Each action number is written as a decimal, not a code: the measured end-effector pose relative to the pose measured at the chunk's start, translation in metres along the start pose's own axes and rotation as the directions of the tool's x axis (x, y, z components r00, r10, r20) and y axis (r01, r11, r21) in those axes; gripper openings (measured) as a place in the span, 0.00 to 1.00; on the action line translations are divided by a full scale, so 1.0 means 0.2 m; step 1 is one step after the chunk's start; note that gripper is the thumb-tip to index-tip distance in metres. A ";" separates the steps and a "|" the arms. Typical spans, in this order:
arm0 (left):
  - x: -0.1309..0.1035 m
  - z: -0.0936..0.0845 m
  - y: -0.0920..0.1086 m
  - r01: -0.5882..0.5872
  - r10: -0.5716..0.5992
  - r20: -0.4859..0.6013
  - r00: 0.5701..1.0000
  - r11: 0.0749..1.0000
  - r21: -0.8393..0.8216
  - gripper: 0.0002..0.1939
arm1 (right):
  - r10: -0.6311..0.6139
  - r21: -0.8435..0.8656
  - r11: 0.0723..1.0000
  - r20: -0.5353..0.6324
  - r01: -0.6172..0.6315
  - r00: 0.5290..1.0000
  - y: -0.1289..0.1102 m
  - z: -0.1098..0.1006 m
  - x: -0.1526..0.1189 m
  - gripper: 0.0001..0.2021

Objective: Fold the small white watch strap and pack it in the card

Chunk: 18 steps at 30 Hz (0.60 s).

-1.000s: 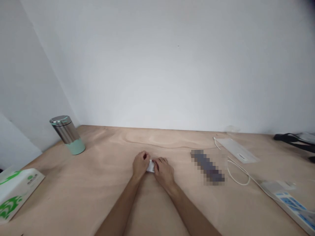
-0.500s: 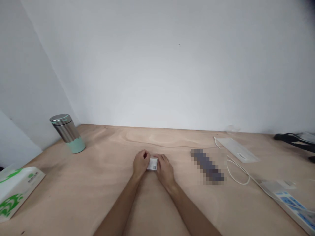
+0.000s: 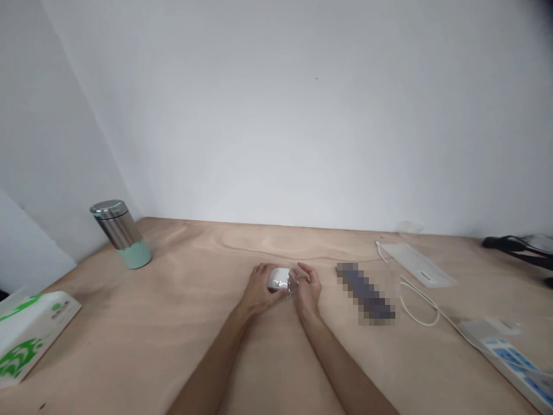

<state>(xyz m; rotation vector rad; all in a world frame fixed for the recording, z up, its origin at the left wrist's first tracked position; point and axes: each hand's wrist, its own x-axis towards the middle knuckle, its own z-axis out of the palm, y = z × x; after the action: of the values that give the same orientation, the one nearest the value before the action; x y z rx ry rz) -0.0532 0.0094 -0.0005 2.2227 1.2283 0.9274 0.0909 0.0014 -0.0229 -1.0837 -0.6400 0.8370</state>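
A small white box (image 3: 280, 278) sits on the wooden table between my two hands. My left hand (image 3: 257, 290) is wrapped round the box's left side, with its thumb along the near edge. Clear plastic film (image 3: 292, 282) sticks out from the box on the right and shines in the light. My right hand (image 3: 309, 289) has its fingers curled in a pinch on this film. Part of the box is covered by the left fingers, and the right fingertips are partly hidden.
A pixelated dark oblong thing (image 3: 366, 293) lies right of my hands. Beyond it are a white cable (image 3: 427, 298), a clear plastic sleeve (image 3: 417, 266) and a blue-and-white box (image 3: 514, 357). At left stand a steel-and-mint tumbler (image 3: 123, 233) and a tissue pack (image 3: 38, 334).
Both hands have shifted right with the box. Clear film now stretches from its right side, where my right hand has pulled away from the box, and my left hand covers the left side.
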 end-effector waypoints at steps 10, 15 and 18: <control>-0.01 0.00 0.01 0.090 -0.081 -0.058 0.995 0.978 0.189 0.35 | 0.137 -0.178 0.978 0.149 -0.110 0.979 -0.03 0.04 -0.04 0.13; 0.00 0.00 0.01 0.095 -0.059 -0.175 0.983 0.974 0.207 0.27 | 0.040 -0.352 0.934 0.253 0.053 0.967 -0.04 0.04 -0.05 0.13; 0.00 0.01 -0.01 0.093 -0.029 -0.270 0.962 0.970 0.225 0.26 | 0.032 -0.414 0.902 0.345 0.122 0.938 -0.05 0.04 -0.05 0.16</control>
<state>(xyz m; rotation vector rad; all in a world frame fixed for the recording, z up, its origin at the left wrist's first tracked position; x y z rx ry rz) -0.0530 0.0101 -0.0030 2.2767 1.5944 1.1349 0.0815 -0.0050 -0.0116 -1.3238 -1.1865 0.8746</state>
